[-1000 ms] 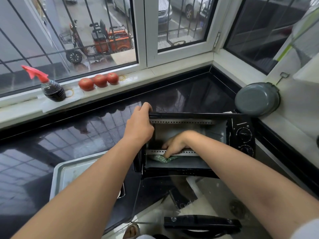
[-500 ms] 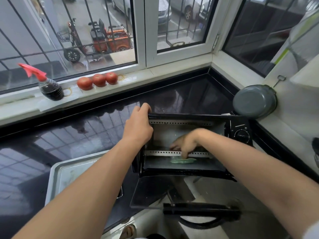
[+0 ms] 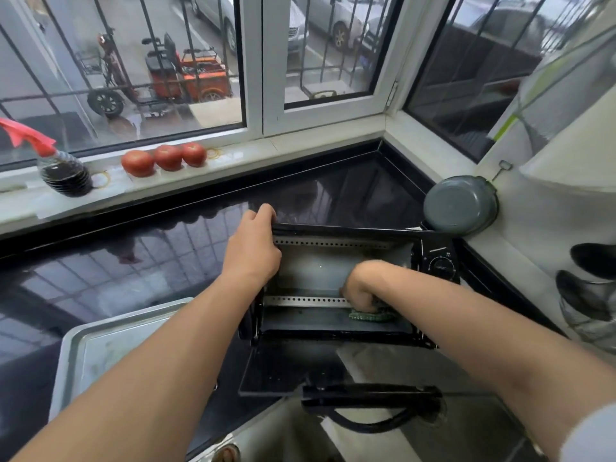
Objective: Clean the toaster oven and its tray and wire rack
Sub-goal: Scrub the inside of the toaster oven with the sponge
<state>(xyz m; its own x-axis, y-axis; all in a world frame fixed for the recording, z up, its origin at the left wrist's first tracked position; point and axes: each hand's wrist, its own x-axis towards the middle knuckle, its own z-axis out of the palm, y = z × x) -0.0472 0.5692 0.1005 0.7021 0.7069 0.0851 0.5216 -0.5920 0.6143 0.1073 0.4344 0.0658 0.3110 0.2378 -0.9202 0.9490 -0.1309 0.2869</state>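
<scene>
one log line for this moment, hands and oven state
left hand grips toaster oven top left corner | right hand inside, presses green scrub pad on floor | door open | tray out, left

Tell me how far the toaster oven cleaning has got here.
Done: the tray is out, lying on the counter. In hand: the left hand grips the toaster oven at its top corner while the right hand presses a green scrubber onto its floor. Left: the wire rack, not visible.
</scene>
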